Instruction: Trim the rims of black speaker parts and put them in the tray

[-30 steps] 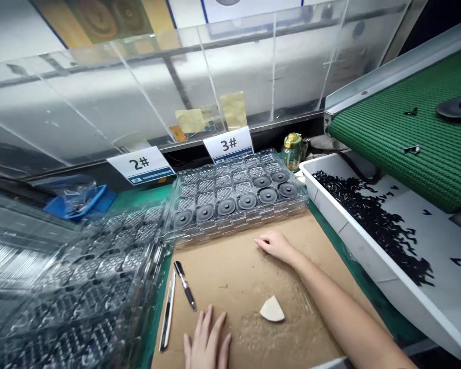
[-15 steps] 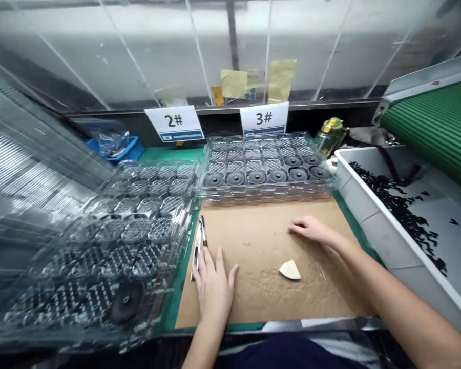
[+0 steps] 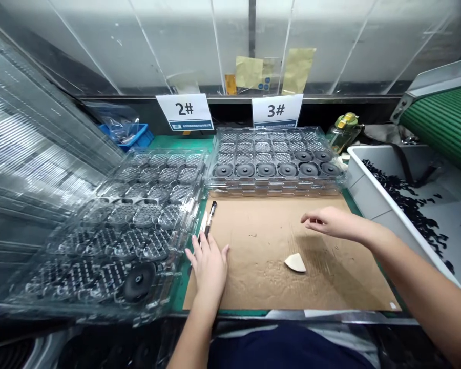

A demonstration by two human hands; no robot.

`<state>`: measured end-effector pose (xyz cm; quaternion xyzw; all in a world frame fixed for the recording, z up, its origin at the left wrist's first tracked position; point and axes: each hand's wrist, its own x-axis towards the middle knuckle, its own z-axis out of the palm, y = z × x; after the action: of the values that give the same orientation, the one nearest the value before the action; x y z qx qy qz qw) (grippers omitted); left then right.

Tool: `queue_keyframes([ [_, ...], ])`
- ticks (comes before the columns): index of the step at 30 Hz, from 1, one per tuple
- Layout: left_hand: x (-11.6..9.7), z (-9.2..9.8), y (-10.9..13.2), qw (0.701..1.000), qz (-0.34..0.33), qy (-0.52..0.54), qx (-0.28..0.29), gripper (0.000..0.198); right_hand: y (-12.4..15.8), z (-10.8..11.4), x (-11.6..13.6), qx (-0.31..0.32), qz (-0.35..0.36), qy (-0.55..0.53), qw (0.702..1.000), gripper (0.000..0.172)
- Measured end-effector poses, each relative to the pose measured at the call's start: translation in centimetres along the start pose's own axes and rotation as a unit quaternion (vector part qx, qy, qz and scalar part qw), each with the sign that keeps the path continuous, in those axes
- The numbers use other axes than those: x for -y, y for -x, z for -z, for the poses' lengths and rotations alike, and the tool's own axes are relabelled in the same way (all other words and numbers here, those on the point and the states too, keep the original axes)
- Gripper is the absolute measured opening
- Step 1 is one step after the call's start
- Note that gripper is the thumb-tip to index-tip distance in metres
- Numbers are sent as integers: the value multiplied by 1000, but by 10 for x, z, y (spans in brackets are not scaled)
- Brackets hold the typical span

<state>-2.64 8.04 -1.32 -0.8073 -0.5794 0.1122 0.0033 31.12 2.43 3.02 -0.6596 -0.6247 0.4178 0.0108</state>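
Observation:
My left hand (image 3: 208,264) lies flat and open on the brown cardboard sheet (image 3: 261,241), its fingertips touching a black pen (image 3: 210,218) and a white stick beside it. My right hand (image 3: 328,222) hovers just above the cardboard's right part, fingers loosely curled, with nothing visible in them. A white wedge-shaped piece (image 3: 295,263) lies on the cardboard between both hands. Behind the cardboard stands a clear blister tray stack (image 3: 272,161) whose front row holds several round black discs. A second clear tray stack (image 3: 130,225) at my left holds one black disc (image 3: 139,281) near its front.
Labels "2#" (image 3: 185,111) and "3#" (image 3: 277,111) stand at the back under a clear screen. A white bin (image 3: 372,195) of small black parts is on the right, below a green conveyor (image 3: 441,123). A blue tray (image 3: 128,136) and a bottle (image 3: 343,128) sit at the back.
The camera tilted down and back. My left hand slid forward and left to the pen. My right hand lifted off the cardboard and curled slightly.

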Motion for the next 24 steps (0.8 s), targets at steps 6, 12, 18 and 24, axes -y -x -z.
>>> queue_keyframes([
  [6,8,-6,-4,1000,6,-12,-11,56,53,66,20,-21,-30,102,994,37],
  [12,6,-4,-3,998,-21,7,-63,57,103,190,-17,-154,-244,240,927,48],
  [18,3,-4,-8,982,-130,72,-121,62,147,280,-104,-280,-424,266,820,97],
  [24,-28,-18,8,936,-281,194,-87,45,163,258,-164,-372,-437,207,793,100],
])
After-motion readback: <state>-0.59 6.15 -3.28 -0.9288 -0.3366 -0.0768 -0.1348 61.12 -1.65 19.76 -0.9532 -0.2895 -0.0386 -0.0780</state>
